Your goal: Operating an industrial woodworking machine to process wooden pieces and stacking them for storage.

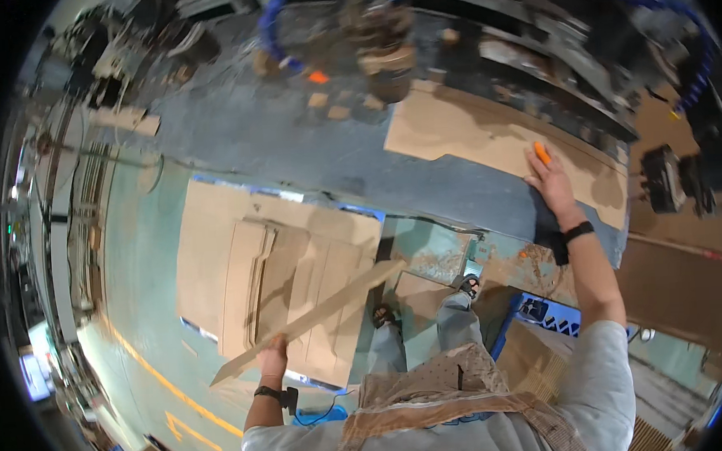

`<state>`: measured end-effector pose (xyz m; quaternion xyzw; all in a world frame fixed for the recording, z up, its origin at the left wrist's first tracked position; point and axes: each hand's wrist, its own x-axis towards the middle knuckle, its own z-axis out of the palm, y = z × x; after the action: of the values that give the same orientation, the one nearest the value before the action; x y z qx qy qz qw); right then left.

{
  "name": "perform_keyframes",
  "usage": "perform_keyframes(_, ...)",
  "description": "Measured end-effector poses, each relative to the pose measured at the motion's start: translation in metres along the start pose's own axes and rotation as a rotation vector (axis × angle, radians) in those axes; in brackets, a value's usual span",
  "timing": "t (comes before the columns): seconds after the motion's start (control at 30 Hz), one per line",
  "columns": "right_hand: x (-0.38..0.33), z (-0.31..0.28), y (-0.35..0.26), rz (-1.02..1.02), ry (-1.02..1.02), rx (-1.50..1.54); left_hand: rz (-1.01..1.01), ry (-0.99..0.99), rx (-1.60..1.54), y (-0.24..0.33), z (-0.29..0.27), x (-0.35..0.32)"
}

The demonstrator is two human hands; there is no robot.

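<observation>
Gripping a long narrow wooden strip (pixel 313 318) near its lower end, the left hand (pixel 272 357) sits just above the person's apron, its fingers curled shut around the wood. The strip is pale tan, flat and straight-edged, and it slants up and to the right from the hand, crossing over a stack of plywood sheets (pixel 273 272) that lies on the floor below. Those sheets are the same light brown, cut into stepped, irregular outlines and piled on something with a blue edge. The person's shoes and jeans show beside the stack, on a worn, teal-painted floor (pixel 136 264) with a yellow line.

Farther out, the right arm reaches forward with a black band on the wrist. The right hand (pixel 550 182) lies flat on a large plywood panel (pixel 488 139), fingers spread and pressing down, with a small orange object (pixel 543 153) at the fingertips; whether the hand pinches it cannot be told. The panel rests on a grey-blue tabletop (pixel 290 139), tan with a notched left end. Beyond it, a blurred machine head (pixel 383 42) with blue hoses hangs over the tabletop.
</observation>
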<state>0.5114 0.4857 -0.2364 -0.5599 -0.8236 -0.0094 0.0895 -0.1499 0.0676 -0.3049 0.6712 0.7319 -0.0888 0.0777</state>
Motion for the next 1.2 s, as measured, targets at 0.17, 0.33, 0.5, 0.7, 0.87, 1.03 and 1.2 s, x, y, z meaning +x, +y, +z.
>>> perform_keyframes(0.17,0.01,0.01,-0.012,0.082,-0.042,0.201,-0.287,0.105,0.133,-0.073,0.026,-0.053)
perform_keyframes(0.33,-0.004,-0.004,-0.069,0.037,-0.056,-0.1,-0.548,0.242,0.118,-0.142,0.048,-0.055)
perform_keyframes(0.5,-0.07,0.027,-0.141,0.365,0.044,-0.192,-0.639,0.39,0.02,-0.22,0.111,-0.025)
perform_keyframes(0.7,-0.084,0.029,-0.123,0.379,0.148,0.051,-0.832,0.534,-1.004,-0.236,0.163,0.059)
perform_keyframes(0.87,-0.051,0.038,-0.153,0.483,0.1,-0.012,-0.641,-0.105,0.208,-0.237,0.248,0.0)
perform_keyframes(1.03,-0.087,-0.026,-0.154,0.518,0.016,-0.011,-0.322,0.024,-0.328,-0.081,0.22,0.042)
perform_keyframes(1.2,-0.177,-0.209,-0.128,0.451,0.178,-0.215,0.159,-0.029,-0.834,0.088,0.145,0.064)
